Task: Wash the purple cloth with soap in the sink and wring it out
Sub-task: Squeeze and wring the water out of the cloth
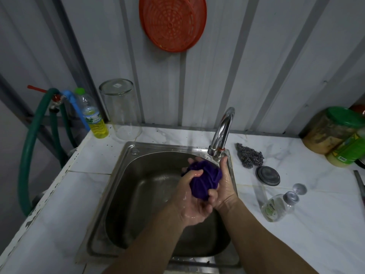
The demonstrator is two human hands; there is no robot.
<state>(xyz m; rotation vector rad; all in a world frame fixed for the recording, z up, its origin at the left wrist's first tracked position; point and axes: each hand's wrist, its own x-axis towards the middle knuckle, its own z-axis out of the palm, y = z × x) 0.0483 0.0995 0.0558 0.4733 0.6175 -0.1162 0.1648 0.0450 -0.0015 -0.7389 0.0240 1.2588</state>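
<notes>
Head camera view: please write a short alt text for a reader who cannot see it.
Both hands, left hand and right hand, squeeze a bunched purple cloth over a steel sink, below the chrome tap. On the white counter to the right lie a clear soap bottle and a metal scourer.

Single head-worn wide-angle view, looking forward and steeply down, close over the sink (126, 186) and desk (296, 224); the wall (246, 66) fills the upper frame.

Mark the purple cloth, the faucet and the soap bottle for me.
purple cloth (204, 179): head view, middle of the bunched wad.
faucet (223, 129): head view, curved chrome neck.
soap bottle (277, 207): head view, clear body lying on the counter.
</notes>
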